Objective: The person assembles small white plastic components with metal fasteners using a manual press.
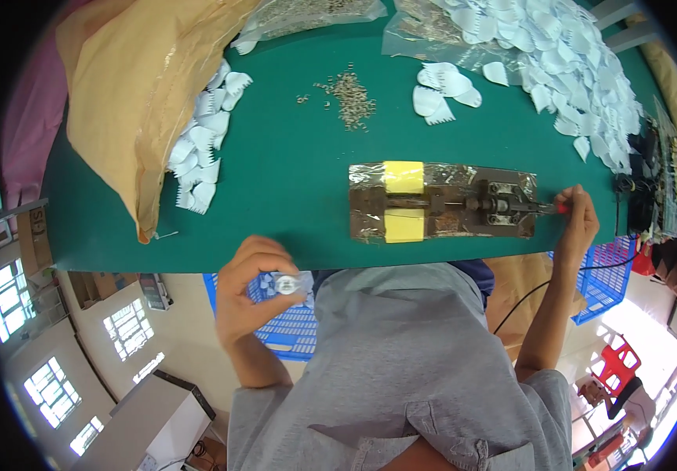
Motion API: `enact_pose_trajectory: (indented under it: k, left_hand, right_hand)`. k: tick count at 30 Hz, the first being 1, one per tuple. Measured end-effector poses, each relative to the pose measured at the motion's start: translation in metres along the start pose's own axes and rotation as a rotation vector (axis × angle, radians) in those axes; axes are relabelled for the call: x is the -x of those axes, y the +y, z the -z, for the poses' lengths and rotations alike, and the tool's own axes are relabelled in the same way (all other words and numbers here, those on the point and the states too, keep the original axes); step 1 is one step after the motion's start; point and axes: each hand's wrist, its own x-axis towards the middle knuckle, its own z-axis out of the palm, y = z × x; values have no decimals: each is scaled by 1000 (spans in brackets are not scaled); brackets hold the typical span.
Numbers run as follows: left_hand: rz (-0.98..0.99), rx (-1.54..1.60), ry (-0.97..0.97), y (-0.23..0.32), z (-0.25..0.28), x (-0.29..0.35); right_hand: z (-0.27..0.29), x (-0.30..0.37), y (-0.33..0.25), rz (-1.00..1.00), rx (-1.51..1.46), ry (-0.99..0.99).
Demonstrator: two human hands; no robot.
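My left hand (pixel 248 286) is closed in a pinch, just off the table's near edge. Between its thumb and fingers is a small pale piece with a round white middle (pixel 286 285); its exact kind cannot be made out. On the right, the fingers of my right hand (pixel 580 218) are closed round the red-tipped handle of a toggle-clamp jig (pixel 503 206). This jig lies flat on the green table, its dark base wrapped in clear film and marked with two yellow patches (pixel 404 226).
Small metal pieces (pixel 352 98) lie heaped mid-table. White toothed plastic pieces (pixel 442 90) lie nearby, with a large pile (pixel 558 63) at the far right and more (pixel 201 153) beside a tan sack (pixel 123 102). Blue crates (pixel 295 337) stand below the table edge.
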Motion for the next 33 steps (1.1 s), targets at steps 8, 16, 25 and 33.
enact_pose_trajectory:
  k: [8, 16, 25, 33]
  left_hand:
    - [218, -480, 632, -49, 34, -21]
    - [-135, -1074, 684, -89, 37, -60]
    - [-34, 2, 342, -15, -81, -60]
    - [-311, -456, -74, 13, -100, -62]
  right_hand:
    - [-6, -24, -18, 225, 78, -24]
    - [-31, -2, -66, 330, 140, -150]
    - [-140, -33, -116, 650, 393, -667]
    - [-197, -54, -84, 1330, 802, -687]
